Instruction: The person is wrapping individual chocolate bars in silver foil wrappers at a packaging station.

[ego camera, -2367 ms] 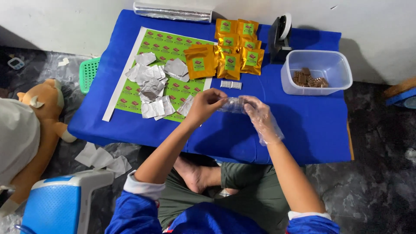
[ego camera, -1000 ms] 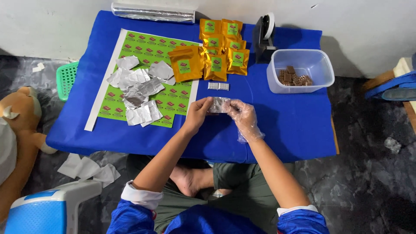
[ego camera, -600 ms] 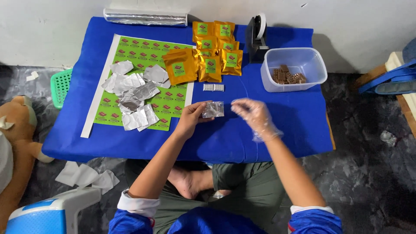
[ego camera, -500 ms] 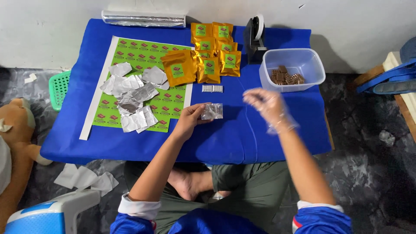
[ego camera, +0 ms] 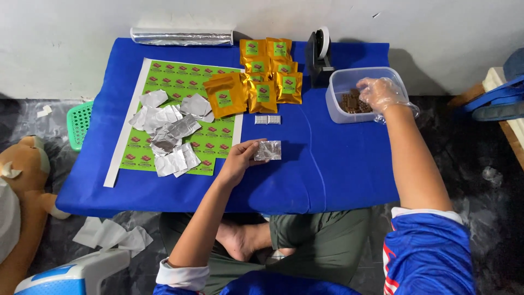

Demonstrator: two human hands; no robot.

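Two wrapped pieces lie done; your left hand pinches a foil sheet, your gloved right hand reaches, fingers spread, into the chocolate tub.

— What lies along the back of the blue table?

— A roll of silver foil by the wall, and to its right a black tape dispenser. Between them sits a cluster of gold pouches with green labels, some overlapping.

— And on the left half?

— A green sticker sheet with a white margin, with loose cut foil squares scattered across it. Two small wrapped pieces rest side by side just below the pouches.

— Anything off the table?

— A green plastic basket at the left edge, a stuffed toy on the dark floor, white paper scraps, and a pale blue stool.
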